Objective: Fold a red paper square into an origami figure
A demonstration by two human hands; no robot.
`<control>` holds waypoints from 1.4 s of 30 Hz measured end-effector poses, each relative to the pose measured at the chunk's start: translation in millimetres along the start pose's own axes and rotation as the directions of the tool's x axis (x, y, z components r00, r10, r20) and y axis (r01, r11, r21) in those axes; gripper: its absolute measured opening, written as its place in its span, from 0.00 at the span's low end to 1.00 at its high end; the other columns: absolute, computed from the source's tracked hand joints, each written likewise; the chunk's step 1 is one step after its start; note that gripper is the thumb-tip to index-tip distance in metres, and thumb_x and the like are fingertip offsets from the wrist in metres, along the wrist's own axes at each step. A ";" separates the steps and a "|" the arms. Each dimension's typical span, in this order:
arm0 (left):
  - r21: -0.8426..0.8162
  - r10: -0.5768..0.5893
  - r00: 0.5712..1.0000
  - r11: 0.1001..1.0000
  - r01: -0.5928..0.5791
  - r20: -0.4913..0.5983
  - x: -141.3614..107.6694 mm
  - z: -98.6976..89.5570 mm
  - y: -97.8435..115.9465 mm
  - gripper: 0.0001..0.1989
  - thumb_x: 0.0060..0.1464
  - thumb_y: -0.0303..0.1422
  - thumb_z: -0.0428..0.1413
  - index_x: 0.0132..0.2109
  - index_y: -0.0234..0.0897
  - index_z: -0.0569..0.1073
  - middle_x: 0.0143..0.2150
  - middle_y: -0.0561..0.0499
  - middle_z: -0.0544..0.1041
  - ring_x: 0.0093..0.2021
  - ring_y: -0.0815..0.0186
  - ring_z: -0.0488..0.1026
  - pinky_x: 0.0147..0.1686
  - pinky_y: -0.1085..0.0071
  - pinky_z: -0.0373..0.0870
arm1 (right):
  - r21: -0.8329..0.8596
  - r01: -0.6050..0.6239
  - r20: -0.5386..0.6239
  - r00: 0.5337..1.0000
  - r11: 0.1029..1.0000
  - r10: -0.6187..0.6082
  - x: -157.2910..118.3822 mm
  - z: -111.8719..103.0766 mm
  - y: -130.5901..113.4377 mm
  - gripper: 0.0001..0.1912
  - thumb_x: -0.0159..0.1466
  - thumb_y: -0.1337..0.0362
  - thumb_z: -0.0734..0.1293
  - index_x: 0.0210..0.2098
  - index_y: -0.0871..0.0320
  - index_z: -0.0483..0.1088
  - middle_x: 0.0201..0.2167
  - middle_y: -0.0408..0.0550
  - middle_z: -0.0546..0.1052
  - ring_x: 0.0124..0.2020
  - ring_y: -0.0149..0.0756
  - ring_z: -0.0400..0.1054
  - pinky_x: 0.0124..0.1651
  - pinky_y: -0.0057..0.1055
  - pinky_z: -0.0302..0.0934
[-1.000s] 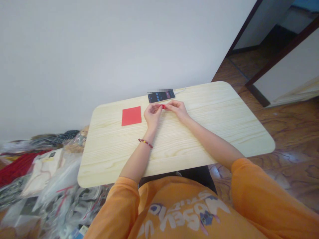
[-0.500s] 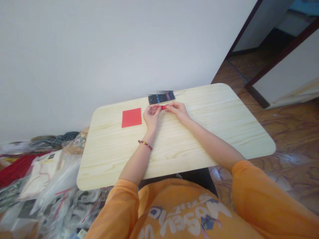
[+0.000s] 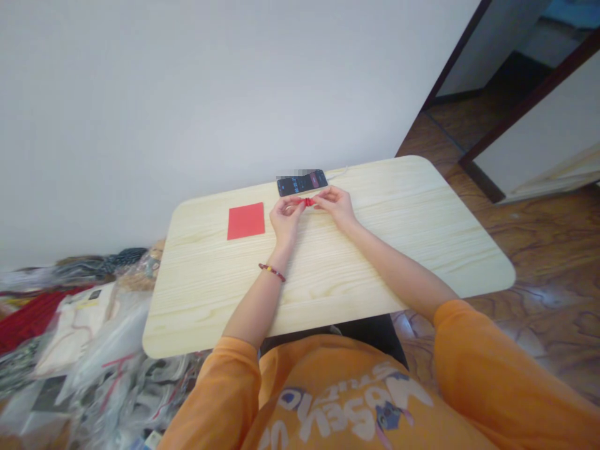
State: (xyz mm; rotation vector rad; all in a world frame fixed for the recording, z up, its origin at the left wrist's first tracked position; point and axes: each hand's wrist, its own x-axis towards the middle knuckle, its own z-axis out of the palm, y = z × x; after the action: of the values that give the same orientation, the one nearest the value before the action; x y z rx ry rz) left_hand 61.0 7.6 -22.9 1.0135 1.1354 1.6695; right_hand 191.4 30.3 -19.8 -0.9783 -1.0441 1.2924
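Between my fingertips, over the far part of the table, is a small folded piece of red paper (image 3: 308,202). My left hand (image 3: 285,215) pinches its left end, and my right hand (image 3: 336,205) pinches its right end. The fingers cover both ends, so its full shape is hidden. A flat red paper square (image 3: 246,220) lies on the table to the left of my left hand. Just beyond my hands lies a phone (image 3: 302,182) with its screen lit.
The pale wood-grain table (image 3: 375,269) has rounded corners and stands against a white wall (image 3: 210,94). A white cable (image 3: 338,173) runs from the phone. Bagged clothes (image 3: 103,337) are heaped left of the table. Wooden floor (image 3: 553,262) and a doorway lie to the right.
My right fingers have lifted and shifted slightly on the folded red paper, and a little more of it shows between my hands. The left hand keeps its pinch.
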 end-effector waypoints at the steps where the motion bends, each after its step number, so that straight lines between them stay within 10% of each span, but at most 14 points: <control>1: 0.023 0.015 1.000 1.000 -0.015 -0.005 -1.0 0.6 1.3 0.11 0.40 0.30 0.67 0.32 0.35 0.74 0.33 0.51 0.78 0.31 0.71 0.76 0.37 0.73 0.72 | -0.009 0.007 0.014 1.000 1.000 -0.007 -0.9 0.8 -0.7 0.16 0.45 0.58 0.76 0.25 0.58 0.68 0.24 0.41 0.76 0.28 0.29 0.71 0.36 0.29 0.68; 23: 0.179 -0.052 0.997 0.983 0.042 0.054 2.8 -4.4 -8.7 0.12 0.45 0.36 0.64 0.35 0.33 0.78 0.34 0.46 0.81 0.34 0.66 0.77 0.40 0.68 0.73 | -0.346 0.165 0.043 0.986 0.924 -0.160 -1.1 -2.0 0.0 0.10 0.49 0.57 0.74 0.24 0.58 0.78 0.29 0.49 0.80 0.35 0.38 0.72 0.38 0.32 0.65; 42: -0.026 -0.283 0.941 0.956 0.293 0.184 14.2 -10.2 -1.1 0.12 0.43 0.36 0.67 0.33 0.34 0.78 0.33 0.48 0.80 0.34 0.67 0.76 0.39 0.69 0.72 | 0.128 -0.245 0.153 0.962 0.961 0.224 8.1 -8.7 -1.9 0.12 0.46 0.61 0.76 0.28 0.58 0.74 0.31 0.45 0.79 0.35 0.31 0.72 0.38 0.27 0.64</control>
State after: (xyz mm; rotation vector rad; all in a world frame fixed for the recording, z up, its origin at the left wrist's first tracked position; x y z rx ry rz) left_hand 47.3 18.5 -24.4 0.8959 1.0586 1.3409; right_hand 200.2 38.4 -19.8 -0.9315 -0.9414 1.6289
